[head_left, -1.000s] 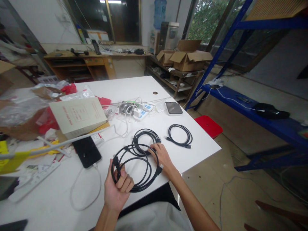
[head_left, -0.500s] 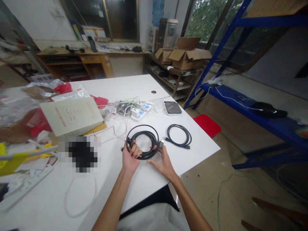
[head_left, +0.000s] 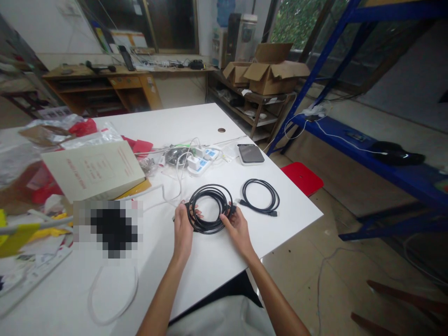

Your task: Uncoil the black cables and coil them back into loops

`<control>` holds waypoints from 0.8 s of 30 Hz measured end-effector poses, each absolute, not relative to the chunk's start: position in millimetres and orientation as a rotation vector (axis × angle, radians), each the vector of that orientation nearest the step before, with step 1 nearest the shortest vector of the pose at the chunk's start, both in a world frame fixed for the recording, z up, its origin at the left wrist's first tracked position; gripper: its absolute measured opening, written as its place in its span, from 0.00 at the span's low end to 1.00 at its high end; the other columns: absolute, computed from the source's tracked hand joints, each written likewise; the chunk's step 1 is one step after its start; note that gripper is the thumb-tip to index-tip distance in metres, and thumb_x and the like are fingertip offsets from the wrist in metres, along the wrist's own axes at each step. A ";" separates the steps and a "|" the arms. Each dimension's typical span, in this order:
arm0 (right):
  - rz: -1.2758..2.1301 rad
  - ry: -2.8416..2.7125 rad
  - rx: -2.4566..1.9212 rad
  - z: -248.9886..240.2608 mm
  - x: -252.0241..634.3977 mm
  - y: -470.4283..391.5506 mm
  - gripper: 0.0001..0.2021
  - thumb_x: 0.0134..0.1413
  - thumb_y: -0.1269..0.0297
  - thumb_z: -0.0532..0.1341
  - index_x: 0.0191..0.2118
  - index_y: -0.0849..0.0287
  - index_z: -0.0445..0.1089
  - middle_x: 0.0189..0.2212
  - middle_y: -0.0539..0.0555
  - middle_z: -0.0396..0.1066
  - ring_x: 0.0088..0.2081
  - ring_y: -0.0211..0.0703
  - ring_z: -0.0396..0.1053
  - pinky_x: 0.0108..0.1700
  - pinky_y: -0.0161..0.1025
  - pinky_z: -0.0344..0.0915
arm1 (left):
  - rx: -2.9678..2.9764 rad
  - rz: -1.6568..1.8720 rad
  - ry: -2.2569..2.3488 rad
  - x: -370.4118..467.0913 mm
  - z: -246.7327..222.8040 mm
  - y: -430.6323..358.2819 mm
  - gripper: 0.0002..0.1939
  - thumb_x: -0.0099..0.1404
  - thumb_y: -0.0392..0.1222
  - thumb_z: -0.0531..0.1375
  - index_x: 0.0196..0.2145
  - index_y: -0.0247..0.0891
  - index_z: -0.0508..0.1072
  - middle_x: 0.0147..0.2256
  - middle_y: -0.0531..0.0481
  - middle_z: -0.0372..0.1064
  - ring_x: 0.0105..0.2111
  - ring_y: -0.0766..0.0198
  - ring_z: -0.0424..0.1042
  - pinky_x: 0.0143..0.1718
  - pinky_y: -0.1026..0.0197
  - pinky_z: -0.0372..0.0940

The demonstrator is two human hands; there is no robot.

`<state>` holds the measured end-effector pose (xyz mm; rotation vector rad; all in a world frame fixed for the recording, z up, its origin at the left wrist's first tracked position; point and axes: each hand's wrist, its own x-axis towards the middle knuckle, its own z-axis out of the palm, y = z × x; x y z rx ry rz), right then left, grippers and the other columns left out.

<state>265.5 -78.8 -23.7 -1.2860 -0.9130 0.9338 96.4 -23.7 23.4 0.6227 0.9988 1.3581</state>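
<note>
Between my hands is a coiled black cable (head_left: 206, 229), wound in several loops just above the white table (head_left: 280, 242). My left hand (head_left: 182, 228) grips the coil's left side, with fingertips showing inside the loop. On the opposite side, my right hand (head_left: 240, 229) holds the loops with the thumb on top, close to a dark connector. Part of a plug juts out to the left of my left hand. A second coiled black cable (head_left: 261, 209) with connectors at its ends lies on the table to the right, apart from my right hand.
A power strip (head_left: 199, 167) with white plugs and cords lies beyond the coil. Behind the second cable sits a flat grey-topped device (head_left: 251, 154). An off-white box (head_left: 94, 170) and plastic bags crowd the left. A red stool (head_left: 303, 178) stands off the table's right edge.
My left hand has turned from curled over the coil to gripping its left edge. My right thumb has closed onto the loops, and the loose upper loop has come down closer to the rest.
</note>
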 end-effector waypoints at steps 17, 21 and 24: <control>1.045 -0.847 -1.312 -5.7 268.3 -81.0 0.26 0.56 0.44 0.73 0.51 0.58 0.73 0.31 0.50 0.74 0.26 0.40 0.73 0.32 0.38 0.74 | 1.979 1.464 1.299 59.2 16.8 -50.3 0.23 0.73 0.42 0.64 0.63 0.41 0.69 0.57 0.35 0.67 0.61 0.44 0.66 0.66 0.40 0.60; 1.022 -0.859 -1.290 -5.1 268.4 -81.0 0.24 0.58 0.45 0.72 0.50 0.58 0.74 0.37 0.52 0.74 0.28 0.40 0.74 0.32 0.38 0.74 | 2.030 1.520 1.278 59.4 7.2 -72.8 0.34 0.67 0.39 0.70 0.67 0.42 0.64 0.54 0.36 0.68 0.58 0.43 0.68 0.61 0.40 0.64; 1.023 -0.871 -1.284 -6.3 269.1 -81.1 0.22 0.58 0.46 0.72 0.49 0.58 0.74 0.38 0.52 0.74 0.28 0.40 0.74 0.32 0.38 0.74 | 2.300 1.210 1.140 56.9 5.8 -69.1 0.36 0.67 0.42 0.71 0.69 0.46 0.64 0.59 0.35 0.70 0.60 0.41 0.69 0.63 0.39 0.61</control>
